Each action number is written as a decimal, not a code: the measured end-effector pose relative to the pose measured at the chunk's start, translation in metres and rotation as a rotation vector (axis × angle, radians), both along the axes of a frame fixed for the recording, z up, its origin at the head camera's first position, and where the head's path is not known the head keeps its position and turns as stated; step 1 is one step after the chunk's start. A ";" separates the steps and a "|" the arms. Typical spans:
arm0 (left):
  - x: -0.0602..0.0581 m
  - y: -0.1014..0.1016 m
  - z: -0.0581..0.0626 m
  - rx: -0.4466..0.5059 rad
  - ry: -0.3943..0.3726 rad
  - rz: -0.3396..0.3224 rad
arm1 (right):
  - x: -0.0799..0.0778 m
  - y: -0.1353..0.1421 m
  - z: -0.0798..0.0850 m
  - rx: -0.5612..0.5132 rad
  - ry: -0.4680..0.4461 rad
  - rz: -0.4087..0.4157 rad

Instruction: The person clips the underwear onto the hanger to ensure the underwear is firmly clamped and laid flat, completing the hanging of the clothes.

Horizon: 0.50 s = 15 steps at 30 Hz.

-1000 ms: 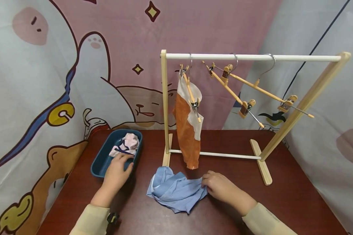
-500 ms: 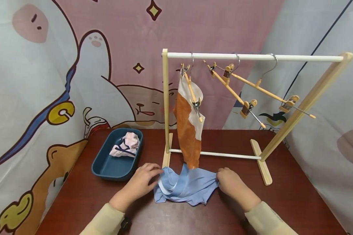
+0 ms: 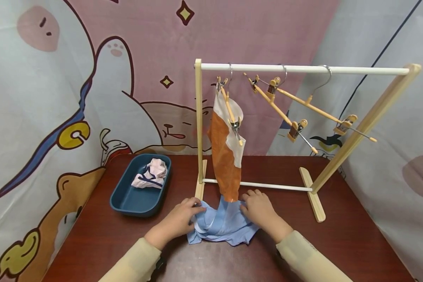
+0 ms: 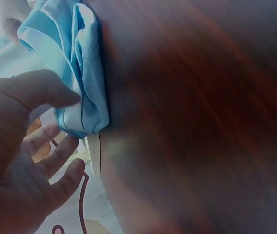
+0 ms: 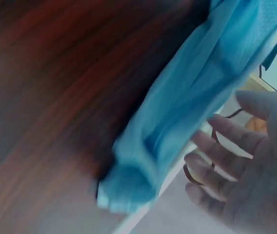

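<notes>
A crumpled light blue garment (image 3: 225, 227) lies on the table between both hands. At its left end is my left hand (image 3: 179, 219); in the left wrist view, the thumb overlaps the blue cloth (image 4: 92, 92) and the fingers are spread loosely. My right hand (image 3: 262, 209) is at the garment's upper right edge. Seen from the right wrist, its fingers (image 5: 226, 156) are apart and relaxed beside the cloth, gripping nothing. Just behind the garment, an orange and white piece of clothing (image 3: 225, 160) hangs from a clip hanger (image 3: 229, 107), its lower end overlapping the blue cloth in the head view.
A wooden rack with a white rail (image 3: 253, 68) stands behind the hands. Two more clip hangers hang on it, one (image 3: 278, 107) near the middle and another (image 3: 311, 103) further right. At left, a dark blue basin (image 3: 127, 203) holds a pale pink garment (image 3: 151, 174) with navy trim.
My left hand has come from the basin to the blue garment's left end. My right hand has let go of the right edge and moved inward. The garment has shifted slightly right and spread.
</notes>
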<state>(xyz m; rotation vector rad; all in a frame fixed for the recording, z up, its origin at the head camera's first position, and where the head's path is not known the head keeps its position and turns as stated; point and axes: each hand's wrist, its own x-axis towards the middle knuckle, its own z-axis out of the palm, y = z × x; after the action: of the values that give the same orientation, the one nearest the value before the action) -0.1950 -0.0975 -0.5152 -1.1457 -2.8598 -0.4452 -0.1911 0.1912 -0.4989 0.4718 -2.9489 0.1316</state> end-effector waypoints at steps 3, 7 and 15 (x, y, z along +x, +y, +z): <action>0.000 0.001 0.000 -0.045 -0.009 -0.003 | -0.007 -0.011 -0.004 -0.087 -0.076 0.035; 0.000 0.001 -0.001 -0.076 -0.012 -0.002 | -0.015 -0.024 -0.007 -0.229 -0.110 0.071; 0.000 0.001 -0.001 -0.067 0.001 0.007 | -0.023 -0.037 -0.013 -0.307 -0.133 0.063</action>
<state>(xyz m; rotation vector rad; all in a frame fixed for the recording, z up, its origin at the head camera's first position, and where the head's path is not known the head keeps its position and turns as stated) -0.1946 -0.0960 -0.5167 -1.1446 -2.8977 -0.3507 -0.2141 0.1545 -0.5115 0.5276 -2.9637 0.6353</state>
